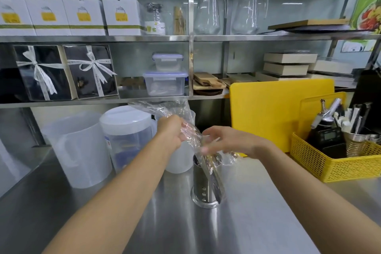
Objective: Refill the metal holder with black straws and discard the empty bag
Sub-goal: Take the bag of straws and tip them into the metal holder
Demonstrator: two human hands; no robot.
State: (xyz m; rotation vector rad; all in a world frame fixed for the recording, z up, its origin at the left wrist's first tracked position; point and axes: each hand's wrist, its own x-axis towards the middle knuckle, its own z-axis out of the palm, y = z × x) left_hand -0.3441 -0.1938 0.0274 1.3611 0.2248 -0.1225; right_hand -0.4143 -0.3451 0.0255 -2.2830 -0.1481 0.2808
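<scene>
A cylindrical metal holder [204, 187] stands upright on the steel counter in the middle of the head view. A crumpled clear plastic bag [175, 109] rises above it, its lower end draped over the holder's rim. My left hand [169, 130] is closed on the bag's middle, above and left of the holder. My right hand [228, 140] hovers just over the holder's mouth, fingers spread and blurred, touching the bag's lower end. Dark straws show faintly inside the holder's mouth; I cannot tell whether any are left in the bag.
Translucent plastic jugs [82, 150] and a lidded container [127, 136] stand at the left. A yellow cutting board [278, 113] leans at the back right. A yellow basket [334, 163] with a metal cup of wrapped straws sits at the right. Shelves with boxes and glass pitchers run above.
</scene>
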